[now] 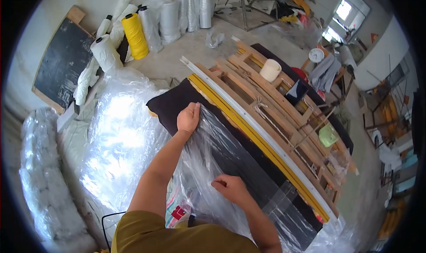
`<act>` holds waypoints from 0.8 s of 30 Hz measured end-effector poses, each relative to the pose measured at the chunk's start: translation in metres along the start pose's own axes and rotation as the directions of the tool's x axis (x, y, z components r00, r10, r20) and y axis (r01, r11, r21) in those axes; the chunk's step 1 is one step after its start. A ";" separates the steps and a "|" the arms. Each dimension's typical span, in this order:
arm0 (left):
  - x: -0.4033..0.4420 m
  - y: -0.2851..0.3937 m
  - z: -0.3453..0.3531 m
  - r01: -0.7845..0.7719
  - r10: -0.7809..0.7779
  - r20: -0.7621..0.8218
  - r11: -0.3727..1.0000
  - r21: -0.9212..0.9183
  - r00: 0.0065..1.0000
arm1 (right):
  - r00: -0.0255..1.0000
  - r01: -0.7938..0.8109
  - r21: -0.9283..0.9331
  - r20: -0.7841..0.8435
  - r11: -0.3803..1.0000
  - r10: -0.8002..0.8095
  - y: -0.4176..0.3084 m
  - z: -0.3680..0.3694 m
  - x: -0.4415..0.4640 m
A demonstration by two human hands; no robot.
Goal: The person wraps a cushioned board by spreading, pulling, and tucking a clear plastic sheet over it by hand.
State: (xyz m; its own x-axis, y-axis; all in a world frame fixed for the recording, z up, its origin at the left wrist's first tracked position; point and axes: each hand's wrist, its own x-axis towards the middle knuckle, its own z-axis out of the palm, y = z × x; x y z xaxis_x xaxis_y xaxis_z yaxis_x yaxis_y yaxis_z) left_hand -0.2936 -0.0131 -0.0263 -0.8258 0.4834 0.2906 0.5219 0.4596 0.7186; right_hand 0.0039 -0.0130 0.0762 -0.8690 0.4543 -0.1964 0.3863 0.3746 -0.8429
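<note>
A long black padded piece (171,103) lies slantwise in front of me, with clear plastic film (195,164) over much of its length. Near its upper left end, my left hand (188,118) is closed on the edge of the film. My right hand (230,188) is lower down over the film, its fingers curled together; what they hold, if anything, is too small to make out. Along the far side of the black piece run a yellow strip (266,157) and a pale metal rail (253,124).
Beyond the rail is a wooden frame (266,104) bearing a cream roll (270,70). Bunched plastic (120,133) and a wrapped bundle (46,177) are at the left. Film rolls (171,22), one yellow (135,36), stand at the back.
</note>
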 end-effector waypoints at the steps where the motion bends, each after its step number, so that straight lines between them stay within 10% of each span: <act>1: 0.000 0.000 -0.002 0.005 -0.005 0.007 1.000 -0.023 1.000 | 0.998 0.012 0.238 -0.058 0.971 0.001 -0.002 0.003 0.001; 3: 0.000 -0.002 -0.001 0.015 -0.014 0.021 0.998 -0.062 1.000 | 0.977 0.180 0.482 -0.188 0.857 -0.099 -0.019 -0.009 -0.006; 6: 0.000 0.006 -0.009 0.025 -0.023 0.055 0.999 -0.029 0.998 | 0.869 0.495 0.284 -0.166 0.821 -0.466 -0.037 -0.031 0.003; 9: -0.002 0.002 -0.008 0.004 -0.002 0.036 0.999 -0.031 0.999 | 0.963 -0.016 0.418 -0.239 0.908 0.126 0.001 0.008 0.067; 11: -0.005 0.006 -0.011 -0.019 0.021 0.036 0.998 -0.064 0.999 | 0.993 0.025 0.414 0.093 0.910 -0.070 0.054 0.048 0.089; 12: -0.004 0.001 -0.005 -0.015 0.019 0.039 0.994 -0.110 0.999 | 0.917 -0.217 0.362 0.395 0.907 0.061 0.011 0.034 0.085; 14: -0.004 -0.006 -0.003 -0.009 0.015 0.037 0.989 -0.148 0.999 | 0.940 -0.073 0.849 0.234 0.524 -0.248 0.032 0.053 0.104; 17: -0.003 0.002 -0.005 -0.113 0.113 -0.007 0.992 -0.061 0.994 | 0.970 -0.230 0.963 0.217 -0.141 -0.106 -0.023 -0.003 0.078; 19: -0.002 -0.002 -0.002 -0.076 0.076 0.000 0.997 -0.015 0.997 | 0.921 -0.383 0.912 0.389 0.145 -0.016 0.006 -0.007 0.037; 21: -0.003 -0.001 0.001 -0.132 0.134 -0.020 0.989 0.060 0.991 | 0.871 -0.160 0.902 0.321 0.402 -0.373 0.055 -0.031 -0.044; 24: -0.005 -0.006 0.010 -0.306 0.314 -0.016 0.935 0.178 0.949 | 0.994 -0.108 0.393 0.046 0.913 0.097 0.068 -0.086 -0.237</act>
State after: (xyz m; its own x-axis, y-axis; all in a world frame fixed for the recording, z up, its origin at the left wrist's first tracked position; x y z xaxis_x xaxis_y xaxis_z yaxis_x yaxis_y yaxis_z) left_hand -0.2904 -0.0106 -0.0387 -0.6238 0.5910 0.5115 0.7788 0.4144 0.4709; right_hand 0.2632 -0.0260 0.1082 -0.8407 0.4506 -0.3003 0.3246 -0.0247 -0.9455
